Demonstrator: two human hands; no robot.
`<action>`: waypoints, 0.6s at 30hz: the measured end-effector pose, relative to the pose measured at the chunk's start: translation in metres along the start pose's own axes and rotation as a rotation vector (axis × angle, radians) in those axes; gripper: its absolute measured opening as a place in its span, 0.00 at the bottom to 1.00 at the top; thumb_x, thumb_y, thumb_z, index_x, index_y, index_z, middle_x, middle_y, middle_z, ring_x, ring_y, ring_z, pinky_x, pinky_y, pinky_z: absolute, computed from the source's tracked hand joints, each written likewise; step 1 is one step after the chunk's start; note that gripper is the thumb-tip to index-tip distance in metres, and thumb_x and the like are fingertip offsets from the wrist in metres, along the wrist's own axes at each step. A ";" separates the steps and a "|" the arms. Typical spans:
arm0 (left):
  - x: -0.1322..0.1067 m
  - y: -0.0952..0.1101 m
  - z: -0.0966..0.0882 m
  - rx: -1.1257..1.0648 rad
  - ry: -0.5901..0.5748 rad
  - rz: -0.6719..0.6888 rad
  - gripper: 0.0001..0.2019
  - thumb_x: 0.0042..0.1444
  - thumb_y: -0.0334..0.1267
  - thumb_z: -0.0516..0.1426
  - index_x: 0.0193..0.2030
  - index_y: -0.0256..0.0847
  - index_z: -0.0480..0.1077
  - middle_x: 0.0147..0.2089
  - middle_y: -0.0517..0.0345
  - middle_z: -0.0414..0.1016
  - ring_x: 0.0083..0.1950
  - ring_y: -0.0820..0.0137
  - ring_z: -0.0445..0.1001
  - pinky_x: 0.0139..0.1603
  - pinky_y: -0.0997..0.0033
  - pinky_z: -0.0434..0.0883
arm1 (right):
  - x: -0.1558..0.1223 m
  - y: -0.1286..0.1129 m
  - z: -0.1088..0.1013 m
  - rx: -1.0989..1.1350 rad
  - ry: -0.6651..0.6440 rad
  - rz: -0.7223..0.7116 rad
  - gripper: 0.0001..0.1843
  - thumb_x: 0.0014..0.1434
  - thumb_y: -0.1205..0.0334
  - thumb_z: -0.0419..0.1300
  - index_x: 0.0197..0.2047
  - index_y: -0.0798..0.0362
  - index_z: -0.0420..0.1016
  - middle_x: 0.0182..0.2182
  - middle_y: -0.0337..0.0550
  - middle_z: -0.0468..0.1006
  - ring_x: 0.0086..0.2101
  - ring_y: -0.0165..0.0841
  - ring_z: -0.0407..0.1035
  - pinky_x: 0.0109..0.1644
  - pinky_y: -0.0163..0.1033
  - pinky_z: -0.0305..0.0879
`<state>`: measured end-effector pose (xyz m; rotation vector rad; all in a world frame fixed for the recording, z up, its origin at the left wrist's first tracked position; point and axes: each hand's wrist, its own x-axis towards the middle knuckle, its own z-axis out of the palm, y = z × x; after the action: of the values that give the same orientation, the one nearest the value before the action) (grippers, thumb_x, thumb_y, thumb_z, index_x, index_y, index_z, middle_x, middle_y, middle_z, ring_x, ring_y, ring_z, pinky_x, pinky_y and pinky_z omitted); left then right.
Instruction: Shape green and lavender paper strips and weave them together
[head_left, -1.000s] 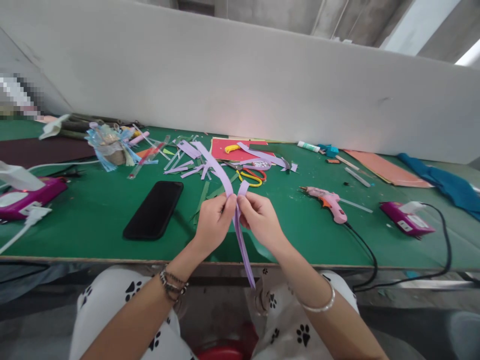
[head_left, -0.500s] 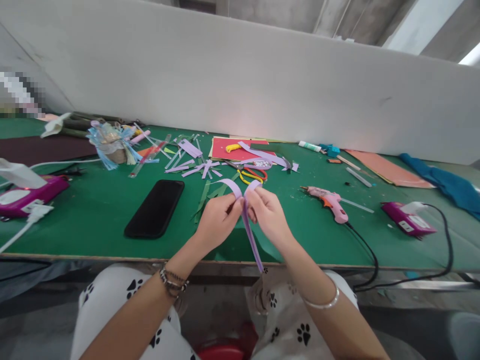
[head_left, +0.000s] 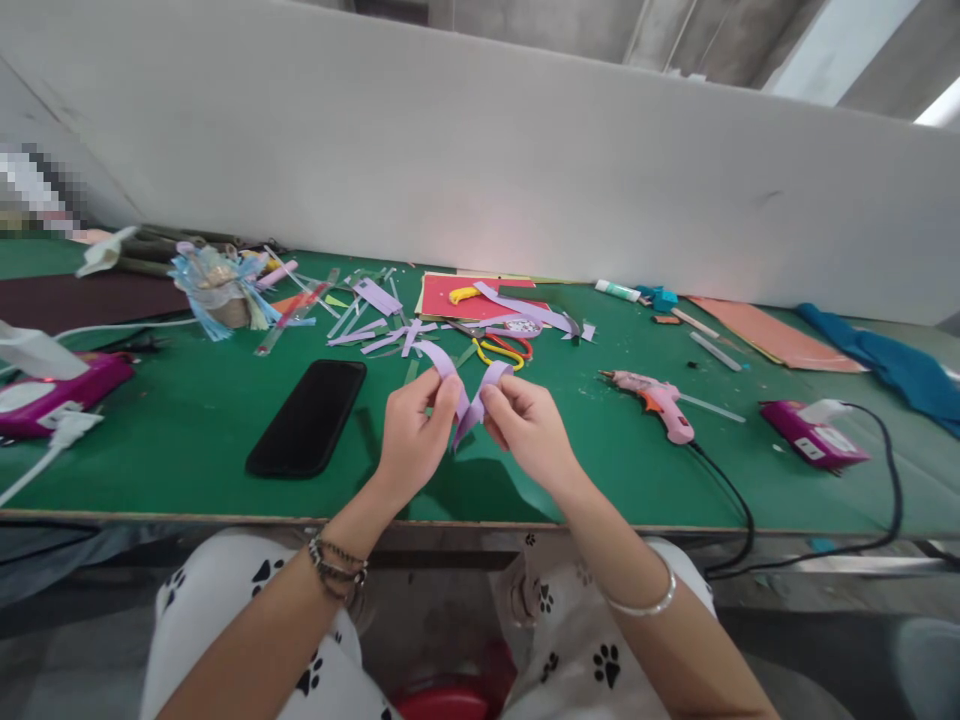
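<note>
My left hand (head_left: 416, 430) and right hand (head_left: 529, 428) pinch curled light-purple paper strip (head_left: 470, 414), right of black rectangular phone (head_left: 307, 418).

The left hand (head_left: 415, 425) and right hand (head_left: 531, 430) hide parts of the lilac paper (head_left: 441, 362). The power strip (head_left: 105, 380) at the left end of the bench (head_left: 187, 490) is cut off; print on the glue stick (head_left: 617, 291) near the far edge is unreadable.
</note>
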<state>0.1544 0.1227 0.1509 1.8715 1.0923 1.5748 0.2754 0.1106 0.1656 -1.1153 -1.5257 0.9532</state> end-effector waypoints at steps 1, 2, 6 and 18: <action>0.001 -0.001 0.000 -0.015 -0.046 -0.008 0.15 0.55 0.37 0.45 0.18 0.41 0.55 0.14 0.68 0.55 0.15 0.79 0.55 0.19 0.78 0.55 | 0.000 0.000 0.000 0.015 0.014 0.003 0.18 0.54 0.58 0.50 0.16 0.52 0.51 0.09 0.28 0.55 0.12 0.19 0.47 0.16 0.29 0.44; 0.002 -0.002 0.000 -0.017 -0.101 -0.004 0.14 0.55 0.37 0.45 0.19 0.40 0.56 0.14 0.67 0.56 0.16 0.78 0.56 0.19 0.78 0.56 | 0.001 0.000 -0.001 0.032 0.031 0.006 0.18 0.54 0.57 0.50 0.17 0.52 0.52 0.09 0.29 0.56 0.12 0.19 0.48 0.16 0.29 0.45; 0.004 -0.005 0.002 0.137 -0.196 0.097 0.12 0.51 0.37 0.48 0.19 0.40 0.57 0.17 0.65 0.59 0.19 0.77 0.59 0.21 0.77 0.56 | 0.002 0.000 -0.002 0.110 0.110 0.016 0.19 0.54 0.53 0.51 0.17 0.52 0.54 0.09 0.29 0.56 0.12 0.20 0.49 0.16 0.29 0.45; 0.001 -0.004 0.004 0.188 -0.077 0.178 0.15 0.54 0.34 0.47 0.17 0.41 0.50 0.16 0.66 0.52 0.19 0.77 0.55 0.21 0.76 0.53 | -0.001 0.002 0.003 0.026 0.001 -0.006 0.16 0.53 0.56 0.52 0.19 0.52 0.54 0.12 0.29 0.56 0.14 0.20 0.50 0.17 0.29 0.46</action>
<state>0.1569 0.1268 0.1473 2.1886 1.0992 1.5240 0.2732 0.1103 0.1633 -1.0917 -1.5113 0.9655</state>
